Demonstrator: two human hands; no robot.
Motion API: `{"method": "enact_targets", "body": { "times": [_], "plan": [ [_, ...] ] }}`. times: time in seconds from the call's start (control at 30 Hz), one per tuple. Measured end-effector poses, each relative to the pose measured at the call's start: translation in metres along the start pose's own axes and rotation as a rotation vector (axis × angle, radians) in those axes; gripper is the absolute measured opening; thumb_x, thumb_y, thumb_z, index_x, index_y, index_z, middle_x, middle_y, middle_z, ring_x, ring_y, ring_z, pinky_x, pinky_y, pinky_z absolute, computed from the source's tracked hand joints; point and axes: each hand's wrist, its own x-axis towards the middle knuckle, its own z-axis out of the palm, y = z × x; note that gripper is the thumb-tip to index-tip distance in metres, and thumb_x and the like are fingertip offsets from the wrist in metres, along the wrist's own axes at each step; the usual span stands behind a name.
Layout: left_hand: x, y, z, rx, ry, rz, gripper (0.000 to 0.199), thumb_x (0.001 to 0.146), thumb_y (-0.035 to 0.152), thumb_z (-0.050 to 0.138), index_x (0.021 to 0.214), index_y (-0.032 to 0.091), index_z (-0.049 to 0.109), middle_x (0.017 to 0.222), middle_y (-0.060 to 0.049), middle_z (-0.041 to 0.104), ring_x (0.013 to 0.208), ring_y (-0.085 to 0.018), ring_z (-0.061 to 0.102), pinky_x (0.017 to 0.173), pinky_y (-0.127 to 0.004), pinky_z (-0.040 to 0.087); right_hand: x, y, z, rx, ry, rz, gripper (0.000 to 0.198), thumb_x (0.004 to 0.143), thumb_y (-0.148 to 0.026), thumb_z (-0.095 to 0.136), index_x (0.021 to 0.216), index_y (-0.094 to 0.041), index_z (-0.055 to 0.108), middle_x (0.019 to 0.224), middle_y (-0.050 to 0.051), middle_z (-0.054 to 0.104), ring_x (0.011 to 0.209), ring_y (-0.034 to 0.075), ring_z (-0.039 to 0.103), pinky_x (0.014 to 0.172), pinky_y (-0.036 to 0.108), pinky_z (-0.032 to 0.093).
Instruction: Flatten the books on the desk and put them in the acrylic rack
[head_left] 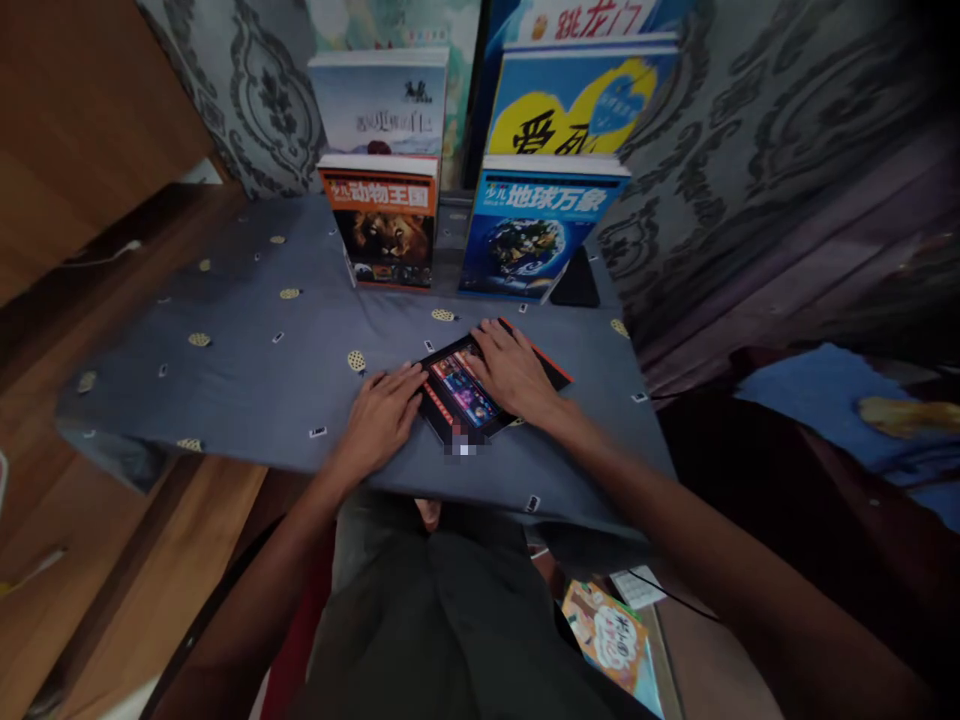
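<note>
A thin, dark-covered book [480,390] lies flat on the tabletop [247,350], just in front of the person and near its front edge. Its cover is glossy, black with bright panels of colour and an orange-red band along the edge. The book sits turned at an angle, its long axis running from near left to far right.

Both hands rest on it. The right hand [514,368] lies flat and open over the far right half, fingers spread toward the far left, palm pressing the cover. The left hand [381,418] lies open on the cloth at the book's near left edge, its fingertips touching that edge. The right hand covers more of the book, so it is the nearer of the two.

The tabletop is covered by a soft grey-blue cloth dotted with small yellow ovals. At the back, well apart from the hands, stand upright books: an orange one with a lion [384,225], a blue one showing the Earth [534,235], and taller ones behind. A patterned grey curtain [720,150] hangs behind.
</note>
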Motion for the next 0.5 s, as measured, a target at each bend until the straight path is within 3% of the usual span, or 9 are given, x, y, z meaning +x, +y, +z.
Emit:
{"method": "enact_targets", "body": {
  "times": [0.17, 0.23, 0.5],
  "plan": [
    [-0.001, -0.005, 0.003, -0.071, 0.023, -0.033, 0.047, 0.1, 0.012, 0.032, 0.146, 0.018, 0.043, 0.142, -0.012, 0.061, 0.13, -0.019, 0.059, 0.115, -0.045, 0.039, -0.033, -0.066, 0.014, 0.001, -0.071, -0.187, 0.062, 0.102, -0.04, 0.04, 0.151, -0.001, 0.04, 0.16, 0.023, 0.036, 0.152, 0.032, 0.028, 0.125, 0.052, 0.022],
    [-0.002, -0.004, 0.002, -0.077, 0.018, -0.024, 0.048, 0.099, 0.011, 0.032, 0.146, 0.017, 0.042, 0.144, -0.012, 0.06, 0.13, -0.019, 0.059, 0.116, -0.046, 0.038, -0.052, -0.078, 0.015, 0.016, -0.071, -0.232, 0.066, 0.102, -0.044, 0.042, 0.153, -0.002, 0.035, 0.162, 0.022, 0.033, 0.153, 0.03, 0.025, 0.125, 0.051, 0.022],
    [-0.002, -0.004, 0.003, -0.073, 0.0, -0.034, 0.041, 0.101, 0.02, 0.039, 0.141, 0.014, 0.046, 0.145, -0.014, 0.058, 0.135, -0.023, 0.054, 0.115, -0.047, 0.037, -0.116, -0.048, 0.006, 0.029, -0.053, -0.239, 0.065, 0.103, -0.045, 0.039, 0.159, -0.014, 0.027, 0.165, 0.017, 0.029, 0.155, 0.03, 0.02, 0.123, 0.057, 0.024]
  ]
}}
